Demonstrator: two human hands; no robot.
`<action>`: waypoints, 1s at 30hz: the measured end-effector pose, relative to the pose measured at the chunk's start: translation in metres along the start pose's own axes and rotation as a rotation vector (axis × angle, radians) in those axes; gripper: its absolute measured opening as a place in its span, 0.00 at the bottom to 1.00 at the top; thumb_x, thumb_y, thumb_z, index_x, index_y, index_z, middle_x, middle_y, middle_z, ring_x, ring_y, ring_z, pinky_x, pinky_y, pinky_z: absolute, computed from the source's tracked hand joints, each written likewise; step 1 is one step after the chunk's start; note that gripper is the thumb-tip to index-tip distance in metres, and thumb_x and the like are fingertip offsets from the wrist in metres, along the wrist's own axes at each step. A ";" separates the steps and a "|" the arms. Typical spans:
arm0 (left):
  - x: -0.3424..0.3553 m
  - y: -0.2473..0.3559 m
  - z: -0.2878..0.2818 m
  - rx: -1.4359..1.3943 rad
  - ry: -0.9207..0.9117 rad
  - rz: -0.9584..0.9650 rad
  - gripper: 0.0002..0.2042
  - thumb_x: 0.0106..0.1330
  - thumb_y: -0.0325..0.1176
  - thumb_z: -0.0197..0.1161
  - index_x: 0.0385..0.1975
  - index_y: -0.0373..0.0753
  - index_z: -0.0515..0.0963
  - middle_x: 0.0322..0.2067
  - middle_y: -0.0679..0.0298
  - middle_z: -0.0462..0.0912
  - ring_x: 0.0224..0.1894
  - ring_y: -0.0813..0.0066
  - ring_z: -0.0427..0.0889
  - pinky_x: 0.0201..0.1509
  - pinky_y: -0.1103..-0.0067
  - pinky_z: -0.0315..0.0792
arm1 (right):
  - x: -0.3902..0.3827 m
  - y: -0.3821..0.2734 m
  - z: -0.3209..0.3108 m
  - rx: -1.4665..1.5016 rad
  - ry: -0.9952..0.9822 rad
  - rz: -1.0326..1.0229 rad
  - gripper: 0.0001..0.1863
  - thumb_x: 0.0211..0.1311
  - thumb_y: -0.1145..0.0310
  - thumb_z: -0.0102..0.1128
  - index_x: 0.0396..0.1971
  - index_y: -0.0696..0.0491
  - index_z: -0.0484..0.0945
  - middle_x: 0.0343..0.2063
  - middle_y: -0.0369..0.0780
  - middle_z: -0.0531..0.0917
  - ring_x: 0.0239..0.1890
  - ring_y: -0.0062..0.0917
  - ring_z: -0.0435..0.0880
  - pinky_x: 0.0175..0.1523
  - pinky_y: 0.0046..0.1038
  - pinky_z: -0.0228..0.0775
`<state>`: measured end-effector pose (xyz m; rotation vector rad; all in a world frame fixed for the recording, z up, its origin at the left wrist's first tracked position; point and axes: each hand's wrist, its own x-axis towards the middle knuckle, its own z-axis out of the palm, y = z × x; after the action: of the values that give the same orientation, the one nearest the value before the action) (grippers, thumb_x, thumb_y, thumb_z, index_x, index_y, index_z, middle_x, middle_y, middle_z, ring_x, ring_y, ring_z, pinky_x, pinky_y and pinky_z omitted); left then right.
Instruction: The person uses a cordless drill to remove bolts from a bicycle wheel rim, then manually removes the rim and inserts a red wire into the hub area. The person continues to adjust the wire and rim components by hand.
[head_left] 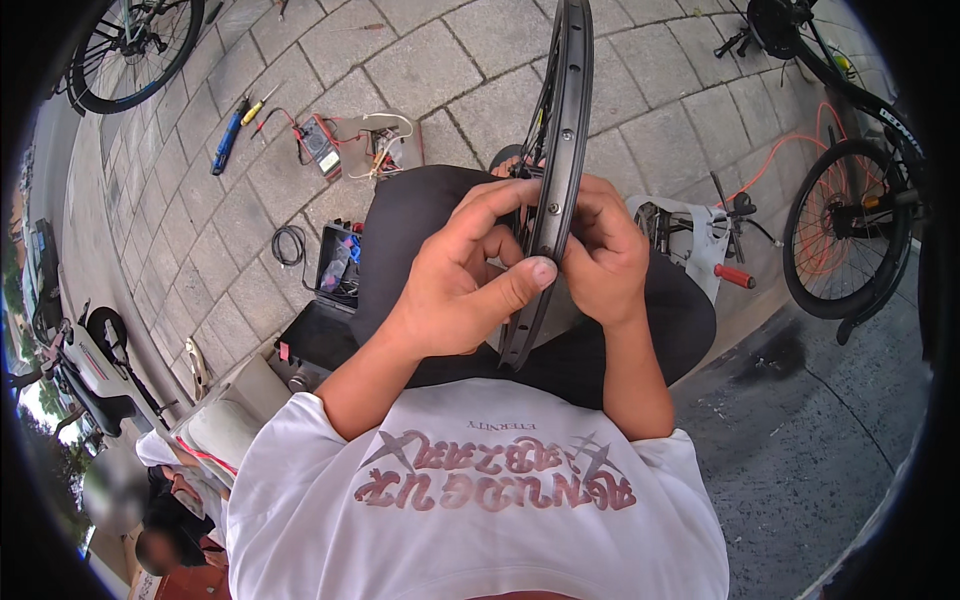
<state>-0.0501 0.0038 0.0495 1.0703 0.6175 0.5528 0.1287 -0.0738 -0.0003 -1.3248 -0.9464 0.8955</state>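
A black bicycle wheel rim (pixel 570 120) without a tyre stands upright between my knees, edge toward me, with spoke holes along its inner channel. Its spokes show only in part on the left side. My left hand (pixel 465 270) grips it from the left, thumb pressed on the rim's edge and fingers curled behind. From the right, my right hand (pixel 608 255) closes on the same stretch, its thumb and bent fingers against the side wall. Some of the fingertips are hidden behind the rim.
On the paving left lie a blue-handled tool (pixel 230 137), a yellow screwdriver (pixel 261 104) and a multimeter (pixel 320 147). An open black toolbox (pixel 338 262) sits beside my left leg. Right are a grey metal stand (pixel 700 232) with a red handle and a bicycle wheel (pixel 835 290). People sit behind at lower left.
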 end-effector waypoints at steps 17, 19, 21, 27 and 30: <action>-0.002 0.000 -0.006 -0.041 0.014 0.015 0.31 0.71 0.21 0.69 0.72 0.28 0.67 0.66 0.55 0.68 0.42 0.81 0.79 0.41 0.83 0.77 | 0.003 0.002 0.017 0.081 0.052 -0.009 0.26 0.61 0.85 0.71 0.59 0.59 0.75 0.48 0.39 0.86 0.41 0.18 0.87 0.72 0.34 0.67; -0.003 0.000 -0.007 -0.059 0.019 -0.008 0.31 0.71 0.20 0.69 0.72 0.27 0.66 0.66 0.55 0.69 0.40 0.81 0.79 0.41 0.83 0.76 | 0.004 0.004 0.017 0.039 0.037 -0.035 0.26 0.61 0.84 0.72 0.59 0.58 0.75 0.46 0.38 0.87 0.40 0.18 0.88 0.77 0.37 0.61; -0.004 0.001 -0.007 -0.062 0.023 -0.014 0.31 0.71 0.20 0.69 0.72 0.26 0.66 0.65 0.55 0.69 0.38 0.82 0.79 0.40 0.83 0.76 | 0.005 0.004 0.015 -0.002 0.015 -0.040 0.26 0.61 0.83 0.72 0.58 0.57 0.76 0.44 0.37 0.87 0.40 0.18 0.88 0.80 0.38 0.56; -0.005 0.003 -0.004 -0.090 0.045 -0.007 0.30 0.72 0.20 0.68 0.73 0.26 0.65 0.66 0.54 0.69 0.37 0.83 0.79 0.39 0.83 0.76 | 0.007 0.001 0.016 0.026 -0.018 0.002 0.24 0.62 0.83 0.73 0.57 0.57 0.77 0.46 0.38 0.86 0.42 0.20 0.89 0.71 0.38 0.72; -0.006 0.002 -0.005 -0.095 0.043 -0.018 0.31 0.72 0.20 0.68 0.73 0.26 0.65 0.66 0.54 0.69 0.37 0.83 0.80 0.38 0.83 0.76 | 0.010 0.001 0.016 0.243 -0.038 0.061 0.24 0.64 0.84 0.71 0.59 0.60 0.76 0.49 0.41 0.83 0.44 0.24 0.90 0.54 0.30 0.85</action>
<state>-0.0581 0.0041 0.0510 0.9652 0.6320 0.5855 0.1174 -0.0589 -0.0009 -1.1365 -0.8016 1.0516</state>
